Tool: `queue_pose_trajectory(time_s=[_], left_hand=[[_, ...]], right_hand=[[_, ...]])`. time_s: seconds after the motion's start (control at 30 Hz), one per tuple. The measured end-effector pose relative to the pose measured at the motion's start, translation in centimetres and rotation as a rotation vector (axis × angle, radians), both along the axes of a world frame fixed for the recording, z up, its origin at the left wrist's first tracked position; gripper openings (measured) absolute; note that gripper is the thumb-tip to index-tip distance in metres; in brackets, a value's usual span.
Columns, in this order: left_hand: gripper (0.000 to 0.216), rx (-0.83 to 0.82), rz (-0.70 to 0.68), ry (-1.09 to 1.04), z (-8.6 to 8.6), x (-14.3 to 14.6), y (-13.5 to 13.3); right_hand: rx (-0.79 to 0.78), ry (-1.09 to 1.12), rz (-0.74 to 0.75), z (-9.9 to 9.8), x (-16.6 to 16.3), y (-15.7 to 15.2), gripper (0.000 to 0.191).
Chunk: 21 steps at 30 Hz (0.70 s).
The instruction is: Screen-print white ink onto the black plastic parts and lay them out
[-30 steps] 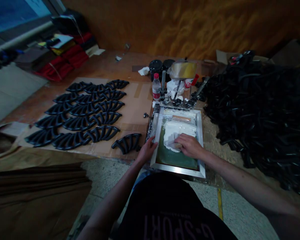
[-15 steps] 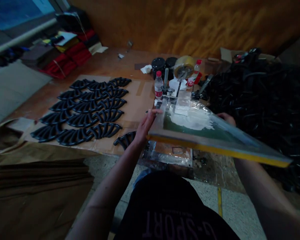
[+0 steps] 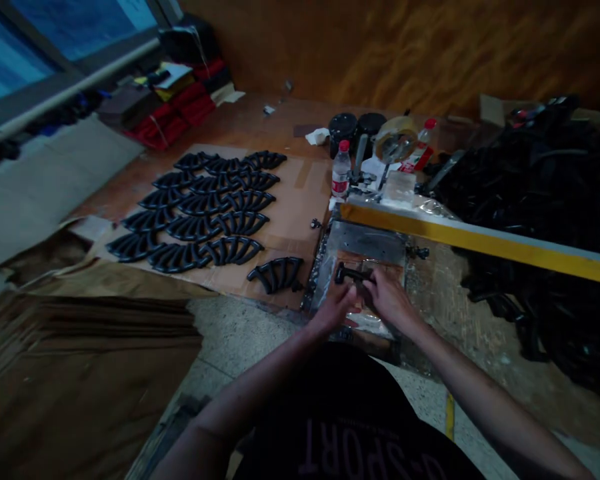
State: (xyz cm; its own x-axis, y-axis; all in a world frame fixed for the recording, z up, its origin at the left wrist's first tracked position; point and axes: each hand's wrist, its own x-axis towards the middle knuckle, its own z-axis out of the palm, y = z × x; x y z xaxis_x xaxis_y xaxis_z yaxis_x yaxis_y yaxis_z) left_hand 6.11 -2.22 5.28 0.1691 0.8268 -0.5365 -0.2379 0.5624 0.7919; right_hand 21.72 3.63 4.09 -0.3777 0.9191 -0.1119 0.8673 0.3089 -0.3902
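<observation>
Two hands at work: left hand (image 3: pixel 336 305) and right hand (image 3: pixel 391 298) both gripping small black part (image 3: pixel 349 273) on metal plate (image 3: pixel 370 241), under tilted yellow frame (image 3: pixel 480 239)

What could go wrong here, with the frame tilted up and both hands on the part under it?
1. The frame stands raised with neither hand on it; if it drops, it likely lands on the left hand and right hand, both at the small black part beneath.
2. The loose black piece lies near the edge of the cardboard, beside the left forearm; a sweep could knock it off.
3. The bottle stands by the frame's far end; a jolt might tip it.
</observation>
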Motion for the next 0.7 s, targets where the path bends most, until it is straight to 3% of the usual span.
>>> queue_pose_trajectory(time_s=[0.1, 0.2, 0.3, 0.4, 0.53, 0.7], left_hand=[[0.051, -0.009, 0.295, 0.018, -1.6, -2.2, -1.1], [0.043, -0.051, 0.476, 0.267, -3.2, -8.2, -1.6], [0.047, -0.199, 0.36, 0.717, -5.5, -15.1, -2.6], [0.053, -0.336, 0.136, 1.034, -7.9, -19.4, -3.2], [0.032, -0.306, -0.04, 1.195, -9.7, -21.3, -1.9], [0.035, -0.309, -0.152, 1.352, -9.3, -22.5, 0.1]], right_hand=[[0.104, 0.123, 0.249, 0.4, -5.3, -1.4, 0.013], [0.089, 0.196, 0.436, -0.4, -10.6, -1.1, 0.017], [0.0, 0.117, 0.478, -2.3, -14.5, 0.9, 0.024], [-0.119, -0.051, 0.471, -4.4, -17.3, 2.4, 0.031], [-0.187, -0.131, 0.431, -6.3, -19.5, 2.7, 0.044], [-0.199, -0.081, 0.405, -6.9, -19.8, 2.6, 0.047]])
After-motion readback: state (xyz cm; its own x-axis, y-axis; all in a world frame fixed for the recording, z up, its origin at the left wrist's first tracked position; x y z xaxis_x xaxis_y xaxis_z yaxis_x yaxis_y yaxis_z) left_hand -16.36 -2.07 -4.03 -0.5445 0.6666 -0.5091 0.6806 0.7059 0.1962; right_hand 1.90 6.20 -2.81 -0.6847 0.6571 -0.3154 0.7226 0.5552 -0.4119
